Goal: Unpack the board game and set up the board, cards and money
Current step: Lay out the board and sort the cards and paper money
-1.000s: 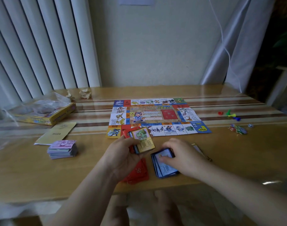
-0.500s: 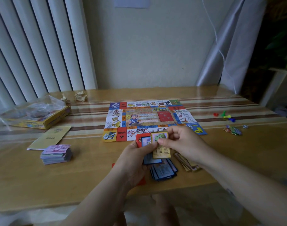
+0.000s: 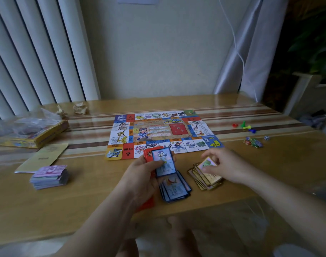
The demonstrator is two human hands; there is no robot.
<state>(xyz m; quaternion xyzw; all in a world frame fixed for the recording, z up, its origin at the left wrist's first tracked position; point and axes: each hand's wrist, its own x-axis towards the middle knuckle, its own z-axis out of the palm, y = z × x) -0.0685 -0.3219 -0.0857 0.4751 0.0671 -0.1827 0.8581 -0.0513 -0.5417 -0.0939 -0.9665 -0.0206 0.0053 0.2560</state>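
Note:
The colourful game board (image 3: 164, 133) lies flat in the middle of the wooden table (image 3: 84, 206). My left hand (image 3: 141, 177) grips a small deck of cards (image 3: 163, 160), a blue-framed card on top and red backs behind. Below it a loose blue card pile (image 3: 177, 190) rests on the table, and red cards (image 3: 147, 204) peek out under my wrist. My right hand (image 3: 225, 166) pinches a gold-framed card (image 3: 206, 164) just over the gold card pile (image 3: 206, 178). A stack of paper money (image 3: 50, 177) sits at the left.
The yellow game box (image 3: 34, 135) with clear plastic wrap lies at the far left, a beige booklet (image 3: 45, 157) in front of it. Coloured pawns (image 3: 244, 126), tokens (image 3: 254, 142) and a die (image 3: 266, 138) lie to the right of the board. Crumpled paper (image 3: 80, 108) sits near the back edge.
My right hand has taken the gold-framed card off the deck in my left hand and carried it right and down to the gold pile. A blue-framed card now tops the held deck.

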